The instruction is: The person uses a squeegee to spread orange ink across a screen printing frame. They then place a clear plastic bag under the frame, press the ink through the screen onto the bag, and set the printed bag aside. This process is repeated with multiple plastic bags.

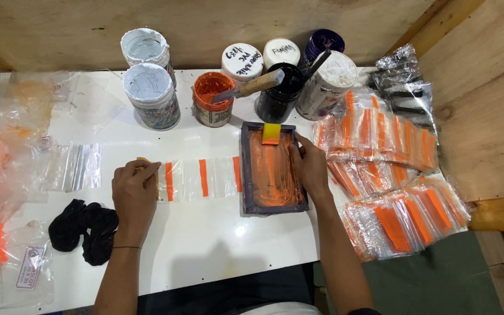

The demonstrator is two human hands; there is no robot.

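Observation:
My left hand (134, 192) presses on the left end of a row of clear plastic bags (202, 178) with orange stripes, lying on the white table (217, 239). A thin tan piece shows under its fingers. My right hand (309, 165) grips the right side of a small dark-framed printing screen (270, 169) smeared with orange ink. The screen covers the right end of the bag row. A yellow squeegee (271, 133) rests at the screen's far edge.
Several paint jars stand behind: two with pale grey paint (151, 93), an orange one (212, 98), a black one (278, 90) with a spatula (252, 86). Printed orange-striped bags (392, 175) pile up at right. Clear bags (77, 166) and a black cloth (83, 230) lie left.

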